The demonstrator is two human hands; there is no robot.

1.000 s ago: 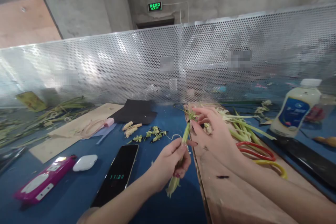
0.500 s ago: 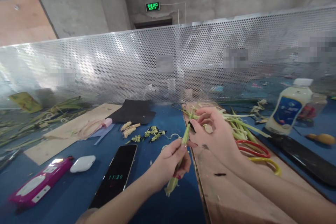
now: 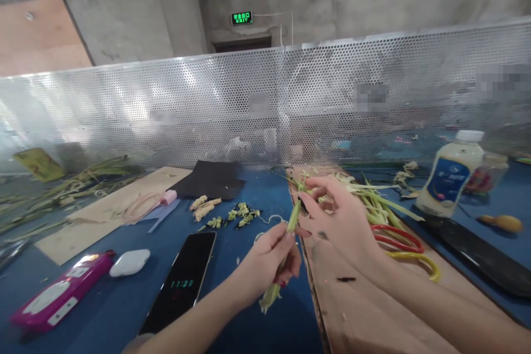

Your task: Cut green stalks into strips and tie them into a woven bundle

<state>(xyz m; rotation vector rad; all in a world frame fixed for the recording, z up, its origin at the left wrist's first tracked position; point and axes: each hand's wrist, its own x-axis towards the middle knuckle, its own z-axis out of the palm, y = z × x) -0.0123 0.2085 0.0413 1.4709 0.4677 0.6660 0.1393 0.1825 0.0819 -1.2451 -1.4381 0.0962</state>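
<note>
My left hand [image 3: 269, 260] is closed around a thin bundle of green plant stems [image 3: 293, 215], held upright and slightly tilted over the blue table [image 3: 103, 298]. The bundle's pale lower end [image 3: 267, 300] sticks out below my fist. My right hand [image 3: 338, 218] is at the bundle's upper end, its fingers curled and pinching the stem tips. Loose green stems [image 3: 377, 202] lie on the cardboard sheet [image 3: 360, 310] just behind my right hand.
A phone [image 3: 182, 282], a white earbud case [image 3: 129, 261] and a pink device [image 3: 58, 298] lie at the left. Red and yellow scissor handles [image 3: 404, 243], a white bottle [image 3: 448, 177], trimmed pieces [image 3: 232, 213], black cloth [image 3: 211, 178] and a perforated metal screen [image 3: 166, 105] surround the work spot.
Both hands stay on the bundle almost unmoved. My right hand's fingers shift slightly at the stem tips, and the view has tilted a little.
</note>
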